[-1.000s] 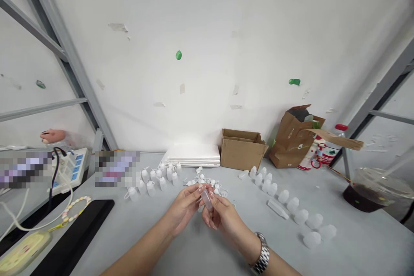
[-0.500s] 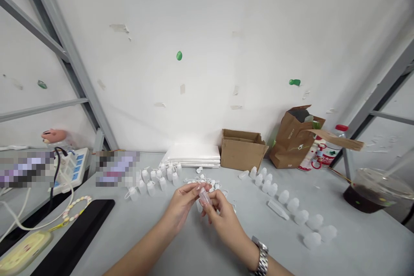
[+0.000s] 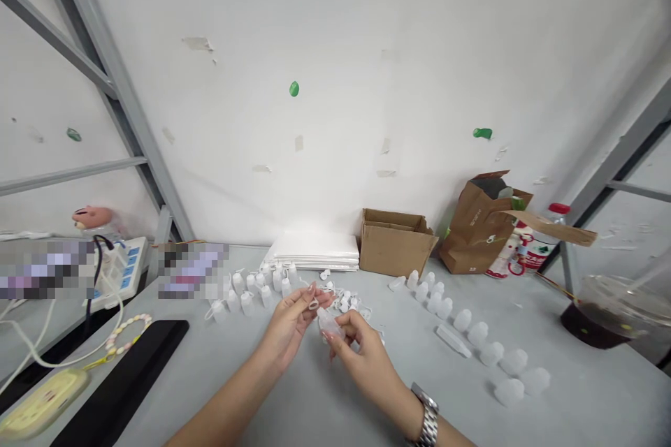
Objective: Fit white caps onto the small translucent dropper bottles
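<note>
My right hand [image 3: 361, 346] pinches a small translucent bottle [image 3: 329, 323] by its body, its neck tilted up and left. Between the thumb and fingers of my left hand [image 3: 293, 321] is a small white ring-shaped cap piece [image 3: 313, 304], just left of the bottle's neck. Loose white caps [image 3: 346, 299] lie in a pile behind my hands. Several capped white bottles [image 3: 247, 303] stand at the left. On the right, uncapped translucent bottles [image 3: 479, 334] form a slanting double row, with a longer clear tube [image 3: 452, 341] lying beside them.
Behind are a stack of white sheets [image 3: 314, 252], a cardboard box [image 3: 395, 246] and a paper bag [image 3: 472, 230]. A cup of dark drink [image 3: 592, 321] stands far right. At left lie a black pad [image 3: 131, 377], cables and a power strip [image 3: 128, 269].
The bottle has tilted and moved slightly down in my right hand. My left fingers have come away from its neck, and the ring-shaped piece now shows between them. The view has shifted slightly.
</note>
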Demonstrator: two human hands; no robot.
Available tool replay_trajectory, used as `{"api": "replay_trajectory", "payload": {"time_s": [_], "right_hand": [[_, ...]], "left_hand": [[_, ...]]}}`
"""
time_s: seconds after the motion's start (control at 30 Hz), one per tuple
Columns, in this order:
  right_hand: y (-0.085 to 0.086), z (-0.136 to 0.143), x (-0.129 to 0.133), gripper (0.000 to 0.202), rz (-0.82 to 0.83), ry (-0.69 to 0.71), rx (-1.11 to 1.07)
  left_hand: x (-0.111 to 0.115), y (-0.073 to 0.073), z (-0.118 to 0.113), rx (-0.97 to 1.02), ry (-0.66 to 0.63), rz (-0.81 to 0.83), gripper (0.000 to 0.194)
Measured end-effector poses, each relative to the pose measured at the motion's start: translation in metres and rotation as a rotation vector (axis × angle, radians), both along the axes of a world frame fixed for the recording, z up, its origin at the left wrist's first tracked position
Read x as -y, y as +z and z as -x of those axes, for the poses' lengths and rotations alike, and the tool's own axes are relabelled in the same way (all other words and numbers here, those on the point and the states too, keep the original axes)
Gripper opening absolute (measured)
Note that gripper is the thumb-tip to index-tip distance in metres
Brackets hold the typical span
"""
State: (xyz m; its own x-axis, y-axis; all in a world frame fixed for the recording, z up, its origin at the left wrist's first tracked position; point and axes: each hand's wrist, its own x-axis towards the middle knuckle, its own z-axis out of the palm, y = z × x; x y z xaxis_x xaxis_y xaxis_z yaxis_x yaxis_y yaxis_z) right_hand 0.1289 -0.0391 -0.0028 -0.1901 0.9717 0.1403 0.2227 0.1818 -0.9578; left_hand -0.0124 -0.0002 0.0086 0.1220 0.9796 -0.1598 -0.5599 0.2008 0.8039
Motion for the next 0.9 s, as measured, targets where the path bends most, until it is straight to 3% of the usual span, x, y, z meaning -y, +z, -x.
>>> {"api": "replay_trajectory", "payload": {"time_s": [0.13, 0.33, 0.63, 0.73, 0.9], "right_hand": [[-0.004, 0.000, -0.001, 0.019, -0.023, 0.026, -0.007], [-0.011, 0.000, -0.003, 0.020, -0.049, -0.052, 0.045], [-0.010, 0.001, -0.002, 0.021, -0.073, -0.096, 0.028], [-0.016, -0.001, -0.002, 0.020, -0.206, -0.185, 0.185], [-0.019, -0.004, -0.005, 0.016, -0.624, -0.254, 0.537]], "left_hand": [[0.005, 0.000, -0.005, -0.035, -0.061, -0.007, 0.017], [0.005, -0.004, -0.006, -0.059, -0.088, -0.100, 0.015], [0.008, -0.003, -0.011, -0.080, -0.156, -0.042, 0.026], [0.010, -0.001, -0.012, -0.099, -0.184, -0.076, 0.024], [0.012, -0.002, -0.013, -0.092, -0.188, -0.072, 0.023]]}}
